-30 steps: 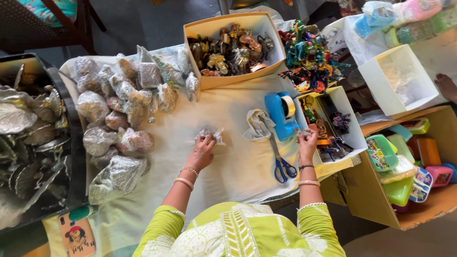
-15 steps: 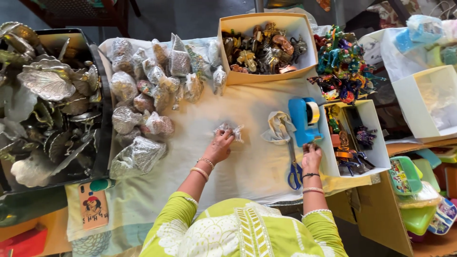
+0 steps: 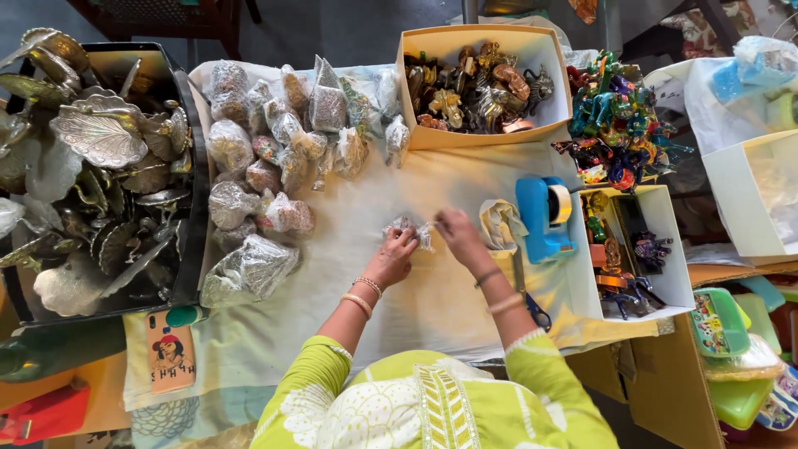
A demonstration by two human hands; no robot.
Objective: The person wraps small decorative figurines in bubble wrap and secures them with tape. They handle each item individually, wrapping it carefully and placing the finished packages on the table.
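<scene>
A small clear plastic packet (image 3: 410, 229) lies on the pale cloth at the middle of the table (image 3: 349, 258). My left hand (image 3: 396, 254) holds its near edge. My right hand (image 3: 460, 235) pinches its right side, fingers closed on the wrap. Both wrists wear bangles, and my sleeves are lime green. Just right of my right hand stands a blue tape dispenser (image 3: 544, 216), with a crumpled piece of wrap (image 3: 499, 224) beside it.
Several wrapped packets (image 3: 274, 158) are piled at back left. A black bin of silver leaf-shaped dishes (image 3: 91, 166) stands at far left. An open box of brass figurines (image 3: 482, 87), coloured figurines (image 3: 615, 125), a white box (image 3: 640, 249), scissors (image 3: 536, 312) and a phone (image 3: 170, 349) surround the work spot.
My right hand has moved left from near the scissors and white box to the packet, where it now grips beside my left hand. The view has shifted left.
</scene>
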